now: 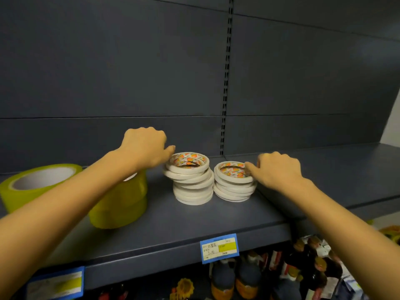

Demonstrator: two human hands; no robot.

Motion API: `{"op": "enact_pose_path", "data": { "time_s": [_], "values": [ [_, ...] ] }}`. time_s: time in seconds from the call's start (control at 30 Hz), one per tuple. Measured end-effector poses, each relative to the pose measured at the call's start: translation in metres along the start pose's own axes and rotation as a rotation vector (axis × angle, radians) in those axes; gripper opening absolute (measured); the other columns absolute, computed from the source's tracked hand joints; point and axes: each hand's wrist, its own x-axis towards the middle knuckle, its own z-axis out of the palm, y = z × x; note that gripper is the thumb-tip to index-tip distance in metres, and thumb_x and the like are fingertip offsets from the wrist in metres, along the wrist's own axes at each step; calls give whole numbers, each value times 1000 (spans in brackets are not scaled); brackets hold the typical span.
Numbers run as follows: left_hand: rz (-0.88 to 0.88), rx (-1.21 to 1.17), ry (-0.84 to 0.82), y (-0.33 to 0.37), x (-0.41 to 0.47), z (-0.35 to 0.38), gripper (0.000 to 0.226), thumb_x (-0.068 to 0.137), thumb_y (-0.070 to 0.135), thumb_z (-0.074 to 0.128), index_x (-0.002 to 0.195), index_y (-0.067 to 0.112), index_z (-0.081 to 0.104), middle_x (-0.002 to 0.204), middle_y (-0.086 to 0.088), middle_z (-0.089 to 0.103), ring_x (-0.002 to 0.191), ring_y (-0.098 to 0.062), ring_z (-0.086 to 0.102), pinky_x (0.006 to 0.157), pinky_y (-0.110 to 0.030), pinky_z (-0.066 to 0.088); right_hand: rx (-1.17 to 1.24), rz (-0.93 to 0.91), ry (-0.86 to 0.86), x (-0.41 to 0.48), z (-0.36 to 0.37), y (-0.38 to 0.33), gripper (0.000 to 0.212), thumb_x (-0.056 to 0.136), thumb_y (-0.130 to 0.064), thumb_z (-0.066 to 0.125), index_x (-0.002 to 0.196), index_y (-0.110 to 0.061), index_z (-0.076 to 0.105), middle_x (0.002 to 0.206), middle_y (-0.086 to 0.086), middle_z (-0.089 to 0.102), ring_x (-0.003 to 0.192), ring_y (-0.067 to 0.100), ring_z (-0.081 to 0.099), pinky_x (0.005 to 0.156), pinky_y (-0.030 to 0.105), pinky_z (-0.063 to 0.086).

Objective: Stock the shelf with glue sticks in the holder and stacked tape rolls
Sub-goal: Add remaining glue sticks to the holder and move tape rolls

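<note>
I record two stacks of white tape rolls standing just beside each other, near the middle of the grey shelf (249, 215). The taller stack (191, 182) stands on the left, and its rolls are offset so that the column leans unevenly. The shorter stack (233, 187) stands to its right, with its rolls also slightly out of line. The top rolls of both show a printed orange-and-white inner core. The left hand (147, 148) is at the rear left of the taller stack, with its fingers curled under. Its thumb tip touches the rim of the top roll, but I cannot tell whether it actually grips that roll. The right hand (278, 169) is against the right side of the shorter stack. Its thumb lies on the rim of the top roll, and its fingers curl down the far side, holding the stack. To the left stand the wide yellow tape rolls: a single roll (32, 185) near the edge of the view, and a pile of two (121, 204) partly hidden behind the left forearm. A blue price label (219, 247) hangs on the shelf's front lip below the stacks. Dark bottles (244, 278) stand on the level beneath.
</note>
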Motion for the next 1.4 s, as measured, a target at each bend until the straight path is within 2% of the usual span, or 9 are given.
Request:
{"op": "enact_pose_path", "data": {
  "time_s": [0.07,0.17,0.27,0.43,0.57,0.8,0.9,1.13,1.4],
  "values": [
    [-54,-11,57,-5,-10,-5,43,96,45,38,78,13,60,68,-3,52,66,-24,52,61,-28,36,-15,-65,85,7,-13,1,51,96,-55,34,110,-14,59,113,12,63,106,33,59,72,33,36],
    [-131,-13,109,-11,-31,-14,39,96,42,39,77,14,57,74,-7,54,71,-29,54,62,-28,35,145,-200,110,12,-40,-11,36,96,-51,39,94,-18,54,106,8,63,97,32,57,71,33,35],
    [-226,-8,159,-18,-56,-23,36,96,39,39,85,13,61,86,-12,62,84,-34,59,62,-29,31,340,-412,133,5,-61,-38,24,93,-45,46,87,-24,54,96,-1,63,86,25,54,71,31,35],
    [-387,8,259,-39,-126,-38,29,95,38,41,80,16,52,82,-10,61,80,-34,55,59,-30,25,569,-781,89,-28,-69,-102,15,90,-43,51,84,-30,55,78,-14,58,82,16,55,71,29,35],
    [-497,129,122,-70,-194,-40,30,95,40,41,92,15,58,100,-12,67,96,-35,60,62,-30,29,661,-954,42,-64,-57,-160,15,90,-43,51,89,-30,59,86,-14,58,87,19,55,73,29,36],
    [-775,257,-11,-139,-321,-68,29,93,41,45,93,15,58,102,-9,66,95,-32,61,67,-32,40,680,-1216,-58,-125,-58,-261,10,89,-38,54,86,-30,57,84,-12,59,93,17,61,75,30,44],
    [-869,308,-44,-163,-362,-76,30,93,41,46,95,14,59,102,-11,66,97,-33,60,65,-30,33,685,-1281,-72,-150,-61,-296,9,88,-40,54,84,-32,54,84,-13,58,95,19,61,75,31,44],
    [-952,319,-121,-234,-438,-94,34,94,43,44,98,13,60,102,-9,67,94,-29,63,64,-29,37,656,-1379,-63,-209,-91,-386,16,90,-38,52,100,-29,60,93,-10,58,99,19,58,73,28,35],
    [-954,342,-168,-345,-517,-123,36,97,40,39,97,12,61,102,-12,67,94,-32,62,72,-34,46,606,-1350,-73,-272,-120,-514,12,93,-40,48,89,-29,51,104,-3,65,97,23,60,71,29,40]
  ]
}}
